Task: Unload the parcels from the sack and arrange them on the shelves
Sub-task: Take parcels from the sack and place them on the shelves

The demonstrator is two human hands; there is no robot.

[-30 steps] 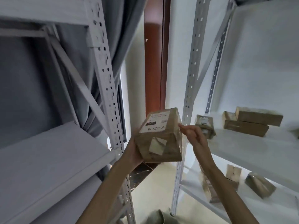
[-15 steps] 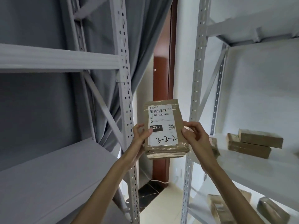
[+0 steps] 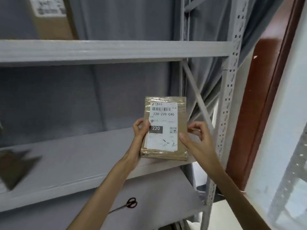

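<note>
brown parcel (image 3: 166,128), label "220-220-C40", "220", left hand (image 3: 140,138), right hand (image 3: 196,140)

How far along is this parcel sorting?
Some looks done: a labelled box stands on the upper shelf, and a dark blurred item, perhaps a parcel, lies on the middle shelf. In hand: the brown parcel, gripped by the left hand and right hand at that shelf's right end. The sack is out of view, so what remains is unknown.
</note>
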